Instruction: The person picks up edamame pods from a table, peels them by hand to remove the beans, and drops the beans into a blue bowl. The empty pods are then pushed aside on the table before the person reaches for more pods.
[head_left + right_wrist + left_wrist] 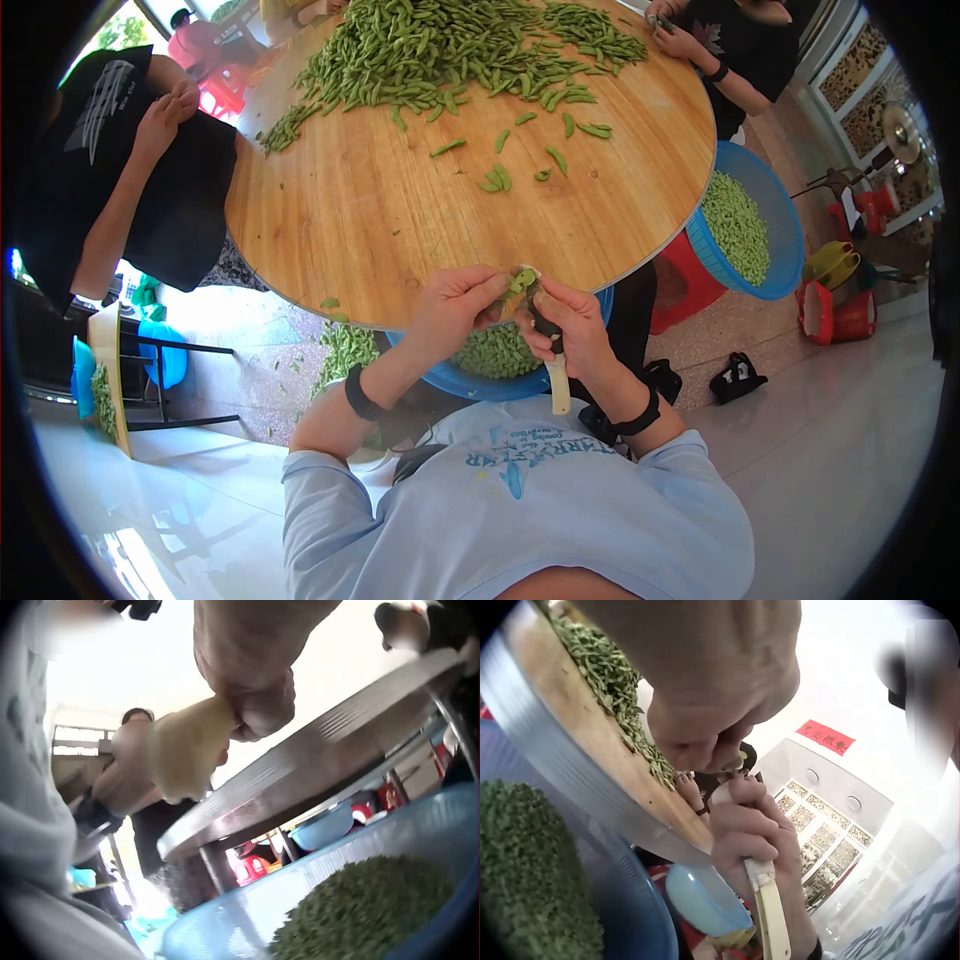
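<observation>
My left hand [462, 305] pinches a green bean pod [522, 282] over the table's near edge. My right hand [575, 330] meets it there, fingers curled round a cream-handled tool [773, 922]. White wrapping shows where the handle leaves the fist, and its free end points down toward my lap; the tool's working end is hidden in the hand. Below both hands, a blue basin [225, 919] holds a heap of small green beans [497, 352]. A large pile of green pods [410, 50] covers the far side of the round wooden table [380, 230].
Several loose pods [497, 178] lie nearer on the tabletop. At right, a blue basket [782, 215] of beans stands by a red stool [690, 290]. Other people sit or stand round the table, one in black [190, 200] at left. More pods [345, 355] lie low at left.
</observation>
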### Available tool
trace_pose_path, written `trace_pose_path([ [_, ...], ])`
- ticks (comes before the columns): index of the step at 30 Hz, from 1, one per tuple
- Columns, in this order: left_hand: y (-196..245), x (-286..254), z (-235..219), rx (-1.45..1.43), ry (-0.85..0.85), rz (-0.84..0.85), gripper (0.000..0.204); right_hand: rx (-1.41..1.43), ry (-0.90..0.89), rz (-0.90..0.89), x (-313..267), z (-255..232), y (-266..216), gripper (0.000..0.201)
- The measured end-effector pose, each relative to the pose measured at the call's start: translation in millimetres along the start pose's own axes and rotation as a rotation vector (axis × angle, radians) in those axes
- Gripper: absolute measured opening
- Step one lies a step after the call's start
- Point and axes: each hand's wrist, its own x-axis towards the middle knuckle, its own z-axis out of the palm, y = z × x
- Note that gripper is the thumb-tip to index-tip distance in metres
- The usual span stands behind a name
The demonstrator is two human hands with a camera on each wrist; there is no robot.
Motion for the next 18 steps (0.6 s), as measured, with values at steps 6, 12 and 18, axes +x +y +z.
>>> trace_pose_path([
  [6, -11.4, -12.0, 12.5, 0.607, 0.020, 0.462, 0.016, -0.956, 0.263, -0.490, 9.1, -1.1, 10.1, 0.034],
  [12, -8.4, -22.7, 18.0, 0.727, 0.071, 0.585, 0.014, -1.473, 0.114, -0.725, 11.1, 5.9, -5.9, 0.037],
  [18, -20.9, -35.2, 25.0, 0.752, 0.049, 0.573, 0.015, -1.559, 0.106, -0.795, 9.2, -3.4, 1.5, 0.031],
])
